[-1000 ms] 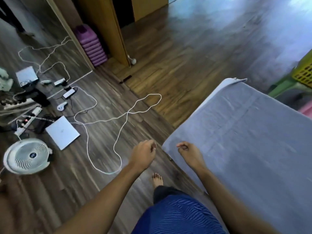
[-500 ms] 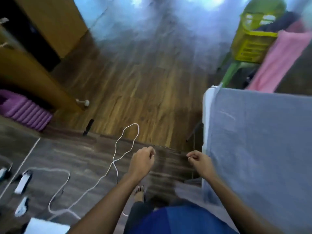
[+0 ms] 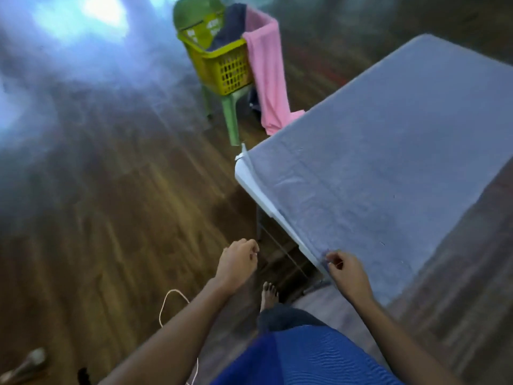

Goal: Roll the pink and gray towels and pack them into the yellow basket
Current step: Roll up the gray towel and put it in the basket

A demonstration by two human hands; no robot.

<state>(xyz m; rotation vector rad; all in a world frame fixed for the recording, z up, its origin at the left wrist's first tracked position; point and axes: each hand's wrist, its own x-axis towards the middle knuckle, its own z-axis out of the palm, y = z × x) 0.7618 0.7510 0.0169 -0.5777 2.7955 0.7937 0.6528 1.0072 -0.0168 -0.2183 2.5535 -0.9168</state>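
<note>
The gray towel (image 3: 388, 168) is lying spread flat across the white desk (image 3: 251, 187), covering nearly all of it — only a strip of the desk's left edge is showing bare. The right hand (image 3: 345, 273) is pinching the towel's near left corner between thumb and fingertips, right at the desk's edge. The left hand (image 3: 237, 263) is hanging in the air just left of that corner, fingers curled loosely inward and gripping nothing, apart from the towel.

The pink towel (image 3: 268, 70) is draping over the right rim of the yellow basket (image 3: 222, 65) and trailing down its side, its lower end reaching the far left corner of the desk. A dark cloth (image 3: 227, 26) is sitting inside the basket, which is resting on a green plastic chair (image 3: 230, 115) beyond the desk. Below the hands, a bare foot (image 3: 268, 295) is standing on the wood floor (image 3: 111, 204), and a white cable (image 3: 169, 304) is looping beside the left forearm. The picture is blurred by motion.
</note>
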